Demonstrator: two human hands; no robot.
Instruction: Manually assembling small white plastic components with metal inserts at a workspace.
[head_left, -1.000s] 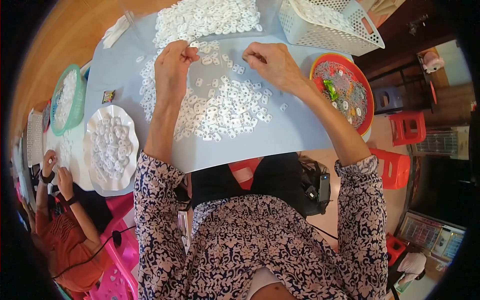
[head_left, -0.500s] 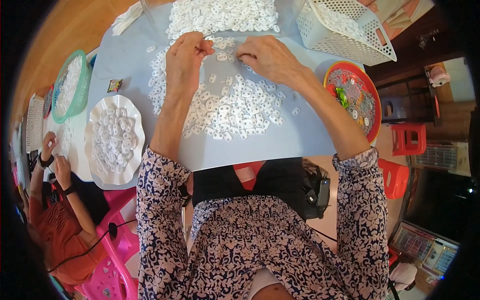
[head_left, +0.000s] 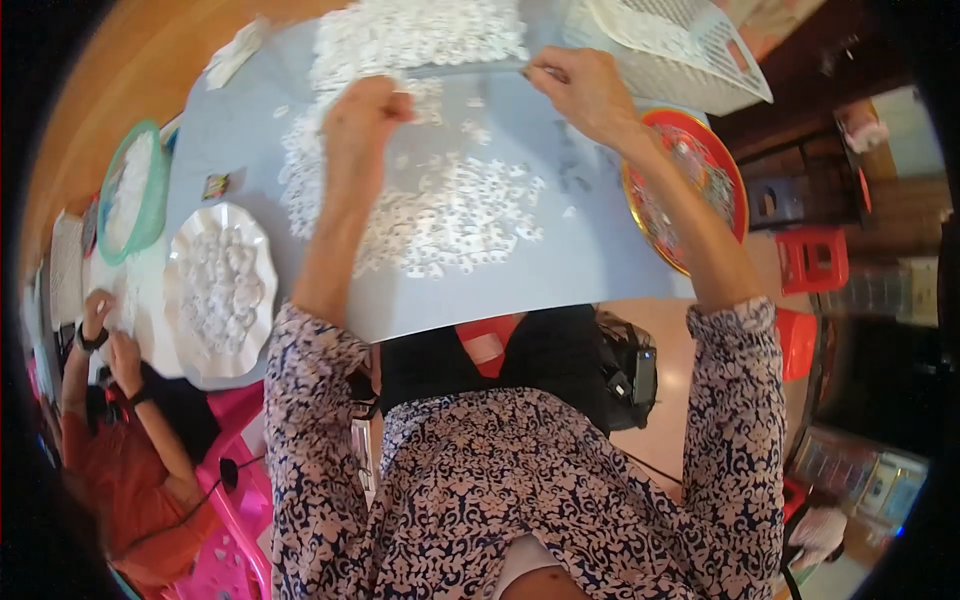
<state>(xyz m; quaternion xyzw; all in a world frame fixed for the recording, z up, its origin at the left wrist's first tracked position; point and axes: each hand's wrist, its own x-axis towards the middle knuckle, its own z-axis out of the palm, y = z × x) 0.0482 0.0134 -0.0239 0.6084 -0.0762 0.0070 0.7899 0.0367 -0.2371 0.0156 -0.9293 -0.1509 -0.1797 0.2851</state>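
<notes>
Left forearm [head_left: 338, 235] is running nearly straight up the view, leaning slightly right toward the top; left wrist [head_left: 355, 165] is roughly lining up with it. Left hand [head_left: 365, 110] is showing mostly its back, fingers [head_left: 402, 106] curling in, thumb side facing right. Right forearm [head_left: 695, 220] is slanting up and left; right wrist [head_left: 630, 138] is following the same diagonal. Right hand [head_left: 583, 92] is pointing its bent fingers left, thumb and index sitting close together. It is sitting slightly higher in view than the left one. Hands are resting apart, knuckles mostly up; blur is softening the fingertips, so grip is reading unclear.
</notes>
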